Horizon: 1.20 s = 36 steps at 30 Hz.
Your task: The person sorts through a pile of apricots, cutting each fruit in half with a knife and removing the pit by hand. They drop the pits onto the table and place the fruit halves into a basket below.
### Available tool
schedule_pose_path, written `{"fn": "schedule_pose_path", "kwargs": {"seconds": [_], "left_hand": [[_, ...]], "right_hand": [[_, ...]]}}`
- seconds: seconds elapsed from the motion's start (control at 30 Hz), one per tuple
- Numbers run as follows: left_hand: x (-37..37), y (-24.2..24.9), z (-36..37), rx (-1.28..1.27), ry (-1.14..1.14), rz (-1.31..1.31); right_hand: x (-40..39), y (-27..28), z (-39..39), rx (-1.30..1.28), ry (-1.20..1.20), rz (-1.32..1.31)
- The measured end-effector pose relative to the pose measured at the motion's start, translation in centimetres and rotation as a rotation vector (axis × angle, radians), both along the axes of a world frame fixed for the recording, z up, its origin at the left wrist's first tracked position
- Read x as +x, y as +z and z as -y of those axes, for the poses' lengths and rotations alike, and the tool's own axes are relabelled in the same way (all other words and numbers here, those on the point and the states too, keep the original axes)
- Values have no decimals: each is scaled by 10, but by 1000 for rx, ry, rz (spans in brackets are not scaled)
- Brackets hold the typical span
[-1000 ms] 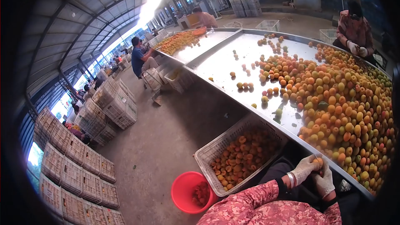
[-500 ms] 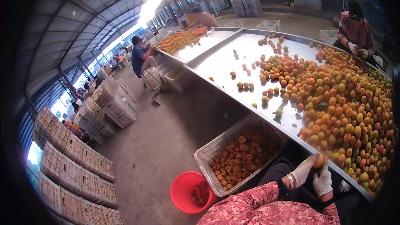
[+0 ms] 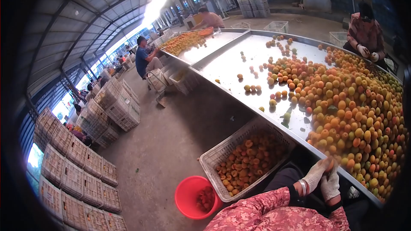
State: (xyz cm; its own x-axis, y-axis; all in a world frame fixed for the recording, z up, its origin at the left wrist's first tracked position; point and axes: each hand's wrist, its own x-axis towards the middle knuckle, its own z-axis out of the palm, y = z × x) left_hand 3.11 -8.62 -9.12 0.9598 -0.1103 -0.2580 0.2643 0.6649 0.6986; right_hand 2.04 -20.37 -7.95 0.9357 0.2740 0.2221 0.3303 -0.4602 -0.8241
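Observation:
My left hand (image 3: 314, 175), in a white knit glove with bare fingertips, is closed at the table's near edge. Its fingers meet those of my right hand (image 3: 330, 185), gloved the same way and also closed. Between the fingertips is an orange apricot (image 3: 329, 164), mostly covered by the fingers. Right beyond the hands, a large heap of apricots (image 3: 355, 119) in yellow, orange and green covers the near end of the metal-rimmed white table (image 3: 222, 66). To the left of my knees stands a plastic crate (image 3: 208, 161) containing split apricots (image 3: 246, 162).
A red bucket (image 3: 184, 196) with dark reddish bits inside stands beside the crate. Stacked crates (image 3: 81, 167) line the left side. One person (image 3: 366, 38) works across the table; another in blue (image 3: 145, 57) sits farther along. A hand cart (image 3: 158, 85) stands on the floor.
My fingers have closed in over the apricot, which showed more plainly before. The seated person in blue has shifted posture, and the person across has moved their hands slightly.

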Motion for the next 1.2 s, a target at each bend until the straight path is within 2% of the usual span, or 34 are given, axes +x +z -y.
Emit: {"fn": "schedule_pose_path", "kwargs": {"seconds": [0.13,0.2,0.37,0.47,0.63,0.77,0.83,0.9,0.93,0.97,1.03,1.1,1.17,1.2], "left_hand": [[-2,4,-9,57,-59,20],[-2,16,-12,127,-86,68],[-5,29,-12,231,-108,131],[-2,11,-11,108,-60,128],[8,4,-15,-38,-164,154],[6,10,-16,62,-41,64],[5,4,-20,-47,-105,-2],[5,-8,-22,-69,-107,-9],[5,-9,-22,-91,-111,-15],[4,-11,-21,-92,-112,-14],[4,-12,-19,-134,-78,14],[7,-15,-22,-155,-107,17],[6,-4,-28,-177,-137,21],[3,7,-34,-141,-145,-8]], "right_hand": [[1,12,8,8,49,-98],[5,16,11,153,91,-289],[9,14,9,265,102,-359],[11,5,12,304,126,-374],[9,15,11,263,122,-279],[0,18,21,345,85,-306],[-6,23,26,403,90,-330],[-19,42,29,678,-128,-593],[-17,37,25,728,-193,-540],[-18,38,28,728,-194,-539],[-20,52,39,898,-41,-708],[-37,75,34,890,-58,-740],[-64,104,23,770,-16,-822],[-73,106,22,779,-22,-962]]}}
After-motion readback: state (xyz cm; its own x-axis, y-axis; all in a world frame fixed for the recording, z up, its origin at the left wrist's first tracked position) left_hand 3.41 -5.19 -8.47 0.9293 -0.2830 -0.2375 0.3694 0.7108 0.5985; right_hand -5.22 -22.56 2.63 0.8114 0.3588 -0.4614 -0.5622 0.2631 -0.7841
